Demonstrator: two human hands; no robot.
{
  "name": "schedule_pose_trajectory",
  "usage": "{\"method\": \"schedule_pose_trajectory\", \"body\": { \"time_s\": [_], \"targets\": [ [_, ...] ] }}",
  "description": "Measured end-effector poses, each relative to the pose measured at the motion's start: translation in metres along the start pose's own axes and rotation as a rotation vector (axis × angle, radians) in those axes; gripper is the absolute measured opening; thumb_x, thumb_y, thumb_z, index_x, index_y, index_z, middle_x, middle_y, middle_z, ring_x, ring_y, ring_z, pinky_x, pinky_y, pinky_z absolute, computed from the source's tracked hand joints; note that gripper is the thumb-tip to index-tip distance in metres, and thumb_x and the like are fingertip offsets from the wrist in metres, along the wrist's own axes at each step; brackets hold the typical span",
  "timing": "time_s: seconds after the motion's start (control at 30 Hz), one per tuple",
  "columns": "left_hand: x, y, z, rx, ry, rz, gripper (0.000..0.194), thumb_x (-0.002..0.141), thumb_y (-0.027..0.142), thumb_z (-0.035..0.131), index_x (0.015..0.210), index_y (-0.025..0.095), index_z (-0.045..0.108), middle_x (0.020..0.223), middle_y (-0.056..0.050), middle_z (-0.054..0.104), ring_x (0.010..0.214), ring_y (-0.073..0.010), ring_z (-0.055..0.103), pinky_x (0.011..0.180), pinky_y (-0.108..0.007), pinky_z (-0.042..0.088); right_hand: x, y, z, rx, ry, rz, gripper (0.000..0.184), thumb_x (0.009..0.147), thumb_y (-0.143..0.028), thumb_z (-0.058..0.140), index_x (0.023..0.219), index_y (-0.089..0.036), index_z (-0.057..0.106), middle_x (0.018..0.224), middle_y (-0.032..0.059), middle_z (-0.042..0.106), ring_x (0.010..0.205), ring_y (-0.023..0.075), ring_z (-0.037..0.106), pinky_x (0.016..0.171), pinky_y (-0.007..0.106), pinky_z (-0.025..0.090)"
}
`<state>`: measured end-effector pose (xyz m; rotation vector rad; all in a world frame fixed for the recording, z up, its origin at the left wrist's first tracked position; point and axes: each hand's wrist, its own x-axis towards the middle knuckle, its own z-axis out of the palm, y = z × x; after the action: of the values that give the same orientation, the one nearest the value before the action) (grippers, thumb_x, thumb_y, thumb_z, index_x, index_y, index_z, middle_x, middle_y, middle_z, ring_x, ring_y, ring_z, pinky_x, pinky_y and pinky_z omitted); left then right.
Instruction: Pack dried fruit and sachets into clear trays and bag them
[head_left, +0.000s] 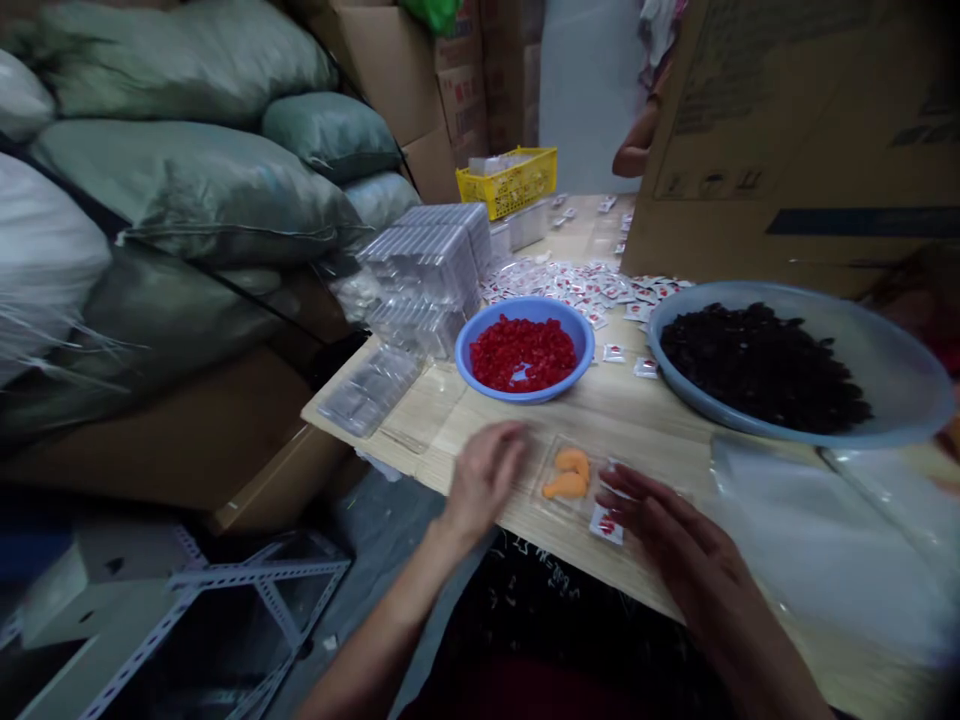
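A clear plastic tray [550,478] lies at the near edge of the wooden table [645,420], with two orange pieces [568,474] in it. My left hand [484,478] rests at the tray's left side, fingers loosely curled over the edge. My right hand [667,535] lies on the tray's right side, fingers stretched out flat toward it. A small white and red packet [606,524] sits under my right fingertips.
A blue bowl [525,350] of red pieces and a large grey-blue bowl [885,370] of dark pieces stand behind. Stacked clear trays [431,270], scattered packets [585,285], a yellow basket [510,182], cardboard boxes [795,140] and sacks [187,180] surround. Another person's arm [637,145] is far back.
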<state>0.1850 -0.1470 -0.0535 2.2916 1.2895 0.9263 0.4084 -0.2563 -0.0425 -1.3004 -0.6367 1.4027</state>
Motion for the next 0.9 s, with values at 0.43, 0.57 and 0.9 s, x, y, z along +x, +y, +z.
{"method": "schedule_pose_trajectory", "body": {
  "time_s": [0.43,0.57,0.9],
  "targets": [
    [0.018,-0.099,-0.036,0.3,-0.328,-0.457,0.016,0.084,0.031,0.058,0.074,0.02,0.064,0.07,-0.002,0.065,0.069,-0.0172,0.059,0.065,-0.026,0.04,-0.003,0.028,0.001,-0.18,0.026,0.007,0.043,0.076,-0.055,0.075,0.108,-0.027,0.075,0.115,0.0068,0.073,0.117,0.0274,0.063,0.107,0.039,0.047],
    [0.011,-0.098,-0.032,-0.018,-0.355,-0.492,0.037,0.08,0.052,0.063,0.066,0.018,0.061,0.059,0.003,0.054,0.058,-0.0121,0.047,0.057,-0.024,0.035,-0.011,0.027,0.025,-0.142,-0.033,0.009,0.039,0.077,-0.056,0.074,0.102,-0.026,0.076,0.109,0.0076,0.075,0.109,0.0282,0.067,0.102,0.043,0.051],
    [0.007,-0.103,-0.023,-0.083,-0.235,-0.579,0.035,0.08,0.047,0.059,0.064,0.017,0.062,0.055,0.003,0.053,0.055,-0.0118,0.046,0.053,-0.023,0.037,-0.025,0.028,0.029,-0.128,0.043,0.042,0.038,0.077,-0.056,0.074,0.1,-0.026,0.075,0.106,0.0067,0.075,0.107,0.0288,0.067,0.102,0.045,0.049]
  ]
}}
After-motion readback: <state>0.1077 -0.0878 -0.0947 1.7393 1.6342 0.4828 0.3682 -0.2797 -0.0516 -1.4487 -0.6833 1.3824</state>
